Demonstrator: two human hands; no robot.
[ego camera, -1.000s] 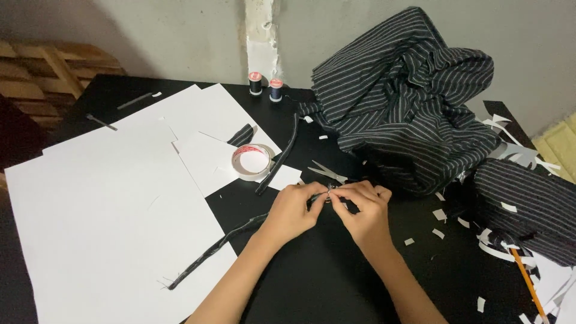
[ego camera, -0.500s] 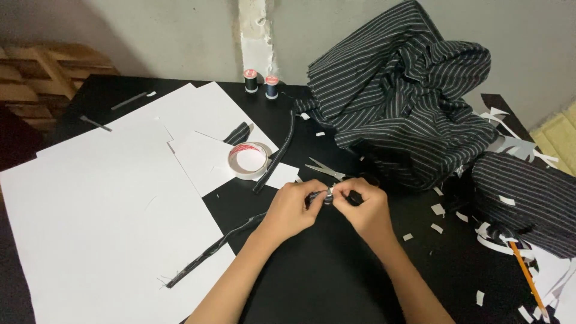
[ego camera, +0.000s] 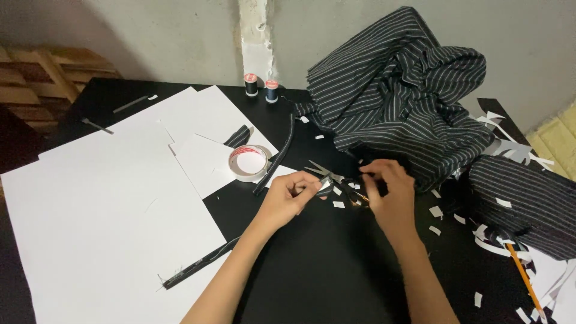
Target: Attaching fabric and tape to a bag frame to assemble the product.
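Against a plain grey wall (ego camera: 180, 36) our black table (ego camera: 324, 270) carries white paper sheets (ego camera: 102, 204), a tape roll (ego camera: 249, 162), two thread spools (ego camera: 261, 87) and heaped striped cloth (ego camera: 396, 90). Our left hand (ego camera: 288, 201) pinches a small dark strip (ego camera: 325, 188) at its fingertips; our right hand (ego camera: 387, 192), fingers curled together, sits just beside the scissors (ego camera: 336, 178).

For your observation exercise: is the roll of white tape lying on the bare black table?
No, the roll of white tape rests on a white paper sheet.
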